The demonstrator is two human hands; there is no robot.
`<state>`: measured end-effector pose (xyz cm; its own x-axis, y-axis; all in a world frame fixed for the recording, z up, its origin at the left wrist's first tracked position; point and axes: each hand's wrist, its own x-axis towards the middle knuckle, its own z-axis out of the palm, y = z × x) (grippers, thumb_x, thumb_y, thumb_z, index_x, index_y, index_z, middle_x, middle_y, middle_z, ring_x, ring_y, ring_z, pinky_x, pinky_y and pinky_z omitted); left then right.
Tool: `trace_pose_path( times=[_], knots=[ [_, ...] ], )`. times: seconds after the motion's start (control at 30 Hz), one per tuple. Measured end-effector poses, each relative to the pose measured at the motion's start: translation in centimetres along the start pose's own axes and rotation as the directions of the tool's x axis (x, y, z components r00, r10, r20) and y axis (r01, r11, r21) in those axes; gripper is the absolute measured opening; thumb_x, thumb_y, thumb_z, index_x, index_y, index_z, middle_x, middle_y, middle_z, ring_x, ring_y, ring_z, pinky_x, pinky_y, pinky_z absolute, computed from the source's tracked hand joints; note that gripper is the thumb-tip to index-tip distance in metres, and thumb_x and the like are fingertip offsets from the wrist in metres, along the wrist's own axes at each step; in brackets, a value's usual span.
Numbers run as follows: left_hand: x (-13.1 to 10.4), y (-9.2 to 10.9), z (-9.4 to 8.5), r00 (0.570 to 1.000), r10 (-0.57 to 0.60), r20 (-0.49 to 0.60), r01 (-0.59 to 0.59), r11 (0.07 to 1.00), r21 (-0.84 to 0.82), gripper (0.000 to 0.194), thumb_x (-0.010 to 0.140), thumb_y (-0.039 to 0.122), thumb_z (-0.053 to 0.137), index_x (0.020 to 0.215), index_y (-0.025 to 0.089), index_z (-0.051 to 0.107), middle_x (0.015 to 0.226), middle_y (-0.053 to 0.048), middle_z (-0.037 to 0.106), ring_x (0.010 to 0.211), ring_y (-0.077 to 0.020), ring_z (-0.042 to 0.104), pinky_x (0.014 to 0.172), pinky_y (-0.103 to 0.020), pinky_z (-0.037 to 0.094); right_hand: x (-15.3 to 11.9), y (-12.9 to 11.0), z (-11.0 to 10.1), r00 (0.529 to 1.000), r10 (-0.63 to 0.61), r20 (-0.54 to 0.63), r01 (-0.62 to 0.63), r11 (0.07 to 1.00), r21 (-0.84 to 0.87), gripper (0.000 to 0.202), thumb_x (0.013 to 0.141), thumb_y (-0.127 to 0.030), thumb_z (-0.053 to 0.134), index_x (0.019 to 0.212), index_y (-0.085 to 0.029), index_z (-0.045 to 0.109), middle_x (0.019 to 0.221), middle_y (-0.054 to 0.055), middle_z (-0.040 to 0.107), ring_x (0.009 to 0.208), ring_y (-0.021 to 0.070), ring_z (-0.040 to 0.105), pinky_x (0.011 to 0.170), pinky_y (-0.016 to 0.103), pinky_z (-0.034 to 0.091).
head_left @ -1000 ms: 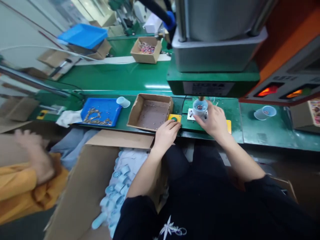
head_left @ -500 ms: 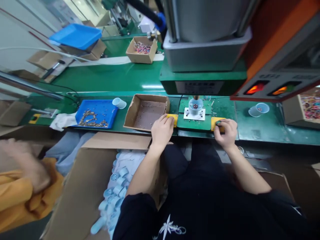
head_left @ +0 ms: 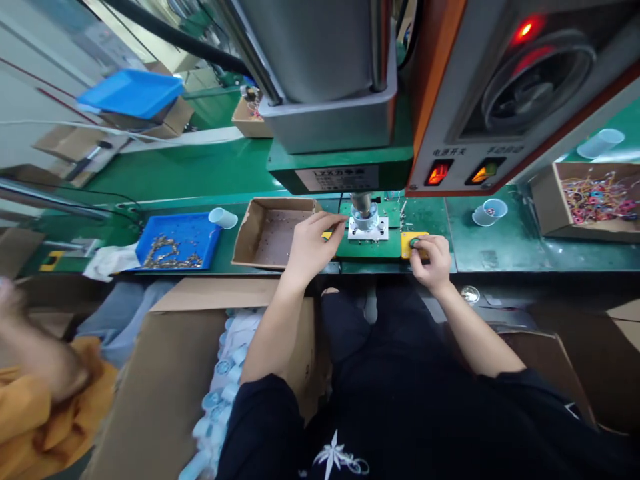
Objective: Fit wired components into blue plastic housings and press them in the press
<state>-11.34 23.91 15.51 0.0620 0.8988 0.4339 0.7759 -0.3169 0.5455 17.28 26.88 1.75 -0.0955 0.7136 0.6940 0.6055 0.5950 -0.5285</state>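
Note:
My left hand (head_left: 314,243) is open beside the press fixture, its fingers stretched toward a clear light-blue cup (head_left: 365,217) and seemingly empty. That cup sits on a white metal plate (head_left: 369,231), and the metal press rod (head_left: 361,200) reaches down into it. Part of a yellow button box shows behind the left hand. At the other yellow button box (head_left: 409,248), my right hand (head_left: 433,261) has its fingers curled, with thumb and forefinger at the green button (head_left: 414,243).
Left of the fixture are a cardboard tray (head_left: 245,230), a cup (head_left: 223,218) and a blue tray (head_left: 203,247) of small metal parts. To the right stand another cup (head_left: 490,213) and a wire-filled box (head_left: 550,200). Blue cups fill a carton (head_left: 170,360) below; a co-worker's arm (head_left: 40,357) is at left.
The press rod has come down into the cup. My left hand has lifted off its button box and moved toward the fixture. My right hand stays at the green button. The view has shifted right.

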Motion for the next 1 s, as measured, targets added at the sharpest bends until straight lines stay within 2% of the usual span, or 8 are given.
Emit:
trace_pose_path(
  times=[0.2, 0.37, 0.5, 0.63, 0.77, 0.9, 1.0],
  knots=[
    [2.4, 1.2, -0.4, 0.998, 0.037, 0.057, -0.033, 0.997, -0.076, 0.019, 0.097, 0.025, 0.065, 0.097, 0.020, 0.083, 0.100, -0.006, 0.080, 0.091, -0.0176, 0.074, 0.087, -0.031, 0.060, -0.1, 0.1, 0.0, 1.000, -0.021, -0.009, 0.021, 0.999, -0.034, 0.008, 0.086, -0.027, 0.061, 0.093, -0.025, 0.065, 0.090, 0.008, 0.073, 0.094, 0.0294, 0.073, 0.088, 0.050, 0.058],
    [3.1, 1.0, -0.6, 0.995, -0.035, 0.096, 0.049, 0.988, -0.145, 0.016, 0.090, 0.024, 0.071, 0.100, 0.019, 0.083, 0.090, -0.004, 0.080, 0.082, -0.0169, 0.073, 0.079, -0.030, 0.060, -0.1, 0.0, 0.1, 0.996, -0.069, -0.048, 0.070, 0.998, 0.010, 0.010, 0.086, -0.023, 0.062, 0.096, -0.024, 0.065, 0.093, 0.008, 0.074, 0.094, 0.0286, 0.073, 0.086, 0.049, 0.057],
    [4.1, 0.5, 0.0, 0.988, -0.083, 0.134, 0.108, 0.975, -0.196, 0.013, 0.090, 0.024, 0.071, 0.096, 0.016, 0.079, 0.089, -0.005, 0.079, 0.080, -0.0163, 0.071, 0.076, -0.030, 0.058, -0.2, 0.1, 0.1, 0.999, -0.049, -0.021, 0.048, 0.998, -0.043, 0.009, 0.086, -0.026, 0.061, 0.095, -0.025, 0.065, 0.091, 0.008, 0.073, 0.094, 0.0286, 0.073, 0.086, 0.049, 0.058],
    [5.6, 0.1, 0.9, 0.981, -0.066, 0.182, 0.094, 0.984, -0.151, 0.012, 0.087, 0.027, 0.076, 0.090, 0.015, 0.076, 0.089, -0.006, 0.079, 0.079, -0.0163, 0.069, 0.076, -0.031, 0.056, 0.0, 0.0, 0.0, 0.994, -0.095, -0.049, 0.093, 0.995, -0.030, 0.010, 0.087, -0.024, 0.061, 0.097, -0.024, 0.064, 0.093, 0.008, 0.074, 0.093, 0.0275, 0.073, 0.085, 0.047, 0.057],
    [6.8, 0.2, 1.3, 0.969, -0.085, 0.232, 0.101, 0.993, -0.058, 0.013, 0.083, 0.027, 0.079, 0.085, 0.015, 0.073, 0.085, -0.005, 0.077, 0.086, -0.0201, 0.072, 0.082, -0.033, 0.057, 0.3, -0.3, -0.2, 0.979, -0.170, -0.110, 0.173, 0.985, 0.018, 0.015, 0.088, -0.018, 0.063, 0.102, -0.024, 0.064, 0.096, 0.007, 0.074, 0.093, 0.0256, 0.072, 0.084, 0.044, 0.056],
    [7.1, 0.6, 1.2, 0.953, -0.129, 0.273, 0.124, 0.992, 0.035, 0.011, 0.081, 0.026, 0.078, 0.084, 0.018, 0.071, 0.085, -0.005, 0.076, 0.092, -0.0241, 0.074, 0.087, -0.035, 0.058, 0.4, -0.3, -0.1, 0.975, -0.186, -0.123, 0.189, 0.982, 0.014, 0.016, 0.088, -0.016, 0.064, 0.102, -0.023, 0.064, 0.095, 0.006, 0.072, 0.093, 0.0247, 0.071, 0.084, 0.042, 0.055],
    [7.1, 0.7, 1.3, 0.959, -0.107, 0.263, 0.091, 0.993, 0.072, 0.012, 0.081, 0.027, 0.078, 0.084, 0.018, 0.071, 0.082, -0.005, 0.073, 0.095, -0.0253, 0.072, 0.088, -0.035, 0.057, 0.3, -0.2, 0.0, 0.977, -0.176, -0.123, 0.181, 0.983, 0.026, 0.016, 0.087, -0.016, 0.064, 0.101, -0.023, 0.064, 0.095, 0.006, 0.072, 0.093, 0.0249, 0.071, 0.084, 0.042, 0.055]
  ],
)
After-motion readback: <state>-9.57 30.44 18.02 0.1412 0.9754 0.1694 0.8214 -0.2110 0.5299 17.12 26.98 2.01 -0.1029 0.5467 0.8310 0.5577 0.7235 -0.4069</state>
